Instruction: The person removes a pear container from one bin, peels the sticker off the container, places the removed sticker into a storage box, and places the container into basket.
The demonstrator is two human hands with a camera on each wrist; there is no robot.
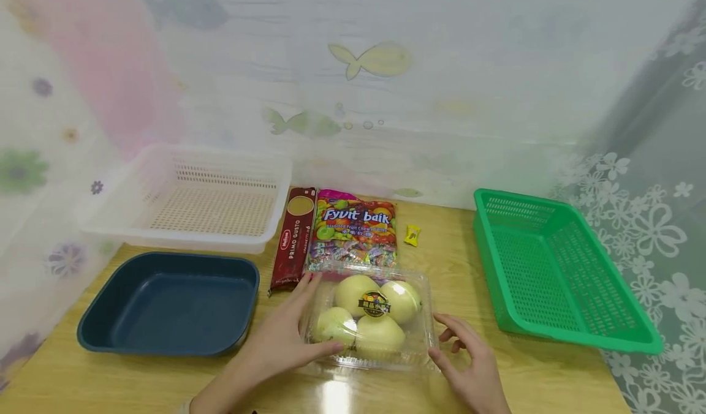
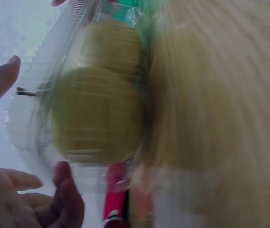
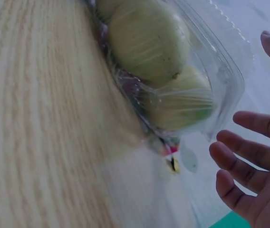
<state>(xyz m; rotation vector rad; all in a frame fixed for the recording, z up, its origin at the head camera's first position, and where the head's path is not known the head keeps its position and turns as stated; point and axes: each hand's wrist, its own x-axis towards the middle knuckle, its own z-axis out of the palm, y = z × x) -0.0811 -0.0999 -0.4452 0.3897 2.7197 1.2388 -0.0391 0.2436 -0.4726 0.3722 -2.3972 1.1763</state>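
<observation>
Clamshell (image 1: pixel 371 316) of clear plastic lies flat near the front edge of the wooden table (image 1: pixel 165 383), lid up, with four pale yellow-green round fruits packed inside in a two-by-two cluster. A round dark sticker with yellow print sits on the lid's middle; its writing is too small to read. The box is close to square, so its long axis cannot be told; its sides run roughly parallel to the table's front edge.

Left hand (image 1: pixel 281 340) lies against the box's left side, fingers straight, the tips reaching over its front left corner and the index along its left rim. Right hand (image 1: pixel 469 365) is at the box's front right corner, fingers spread and relaxed; the right wrist view shows them apart from the plastic, gripping nothing.

Left of the box sits a dark blue tray (image 1: pixel 110 334). Right of it stands a green basket (image 1: pixel 573 334). Just behind the box lies a candy bag (image 1: pixel 353 230) reading "Fyvit baik", and beside that a dark red pasta pack (image 1: pixel 293 242) marked "PRIMO GUSTO", lengthwise away from the person. A small yellow sweet (image 1: pixel 411 235) lies right of the bag. Farthest back left is a white basket (image 1: pixel 138 233).
</observation>
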